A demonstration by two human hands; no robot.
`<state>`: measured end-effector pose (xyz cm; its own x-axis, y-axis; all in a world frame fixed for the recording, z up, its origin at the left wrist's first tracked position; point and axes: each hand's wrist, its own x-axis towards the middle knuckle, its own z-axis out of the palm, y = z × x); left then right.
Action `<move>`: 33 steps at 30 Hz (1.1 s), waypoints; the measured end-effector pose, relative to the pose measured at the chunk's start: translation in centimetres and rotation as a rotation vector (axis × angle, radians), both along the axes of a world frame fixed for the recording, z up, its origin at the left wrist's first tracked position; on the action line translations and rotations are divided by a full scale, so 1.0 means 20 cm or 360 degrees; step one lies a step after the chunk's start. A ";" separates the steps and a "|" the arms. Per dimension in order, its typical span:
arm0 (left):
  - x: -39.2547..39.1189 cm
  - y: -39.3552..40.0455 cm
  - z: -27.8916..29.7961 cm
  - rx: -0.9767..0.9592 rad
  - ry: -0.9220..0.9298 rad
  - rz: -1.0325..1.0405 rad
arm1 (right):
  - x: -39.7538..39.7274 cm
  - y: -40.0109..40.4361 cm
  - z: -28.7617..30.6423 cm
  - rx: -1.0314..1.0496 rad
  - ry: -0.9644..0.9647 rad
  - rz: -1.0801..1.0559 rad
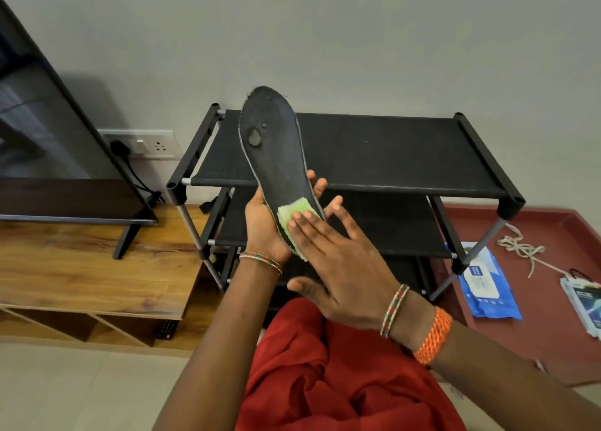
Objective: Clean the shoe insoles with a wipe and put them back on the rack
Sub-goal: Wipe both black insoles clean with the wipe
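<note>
Black insole [276,151] is up in front of us, toe end pointing up and away, tilted a bit left, held over the front edge of the black shoe rack [406,157]. We see a worn grey spot on its forefoot. Our left hand [263,232] grips the heel end from below, fingers wrapped round the far edge with the tips showing on the right side. Our right hand [341,261] lies flat with straight fingers, pressing a folded green wipe [292,213] onto the heel area of the insole; thumb sticks out to the left, clear of it. Rack shelves we can see are bare fabric tiers. Right of the rack, on the maroon mat [520,333], lies a blue wipes pack [487,284], a white cord [520,245] beyond it, another packet [582,304] at the frame edge. Left: wooden TV unit [81,268] with TV [48,131], wall socket [143,144] behind. Red cloth [325,382] covers our lap.
</note>
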<state>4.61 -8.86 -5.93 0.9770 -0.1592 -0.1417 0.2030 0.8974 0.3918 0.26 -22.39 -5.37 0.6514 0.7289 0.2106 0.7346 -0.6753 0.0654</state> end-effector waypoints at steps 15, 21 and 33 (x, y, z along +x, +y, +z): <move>-0.01 -0.11 0.03 0.0310 -0.0006 0.0093 | 0.12 0.01 0.03 0.0080 0.0034 -0.0177; 0.07 -0.02 0.01 -0.0082 -0.0113 0.0244 | 0.01 0.01 -0.02 0.0214 0.0149 -0.0042; 0.10 -0.13 -0.07 -0.0092 -0.0089 0.0129 | 0.09 -0.06 -0.02 0.0242 0.0262 0.0169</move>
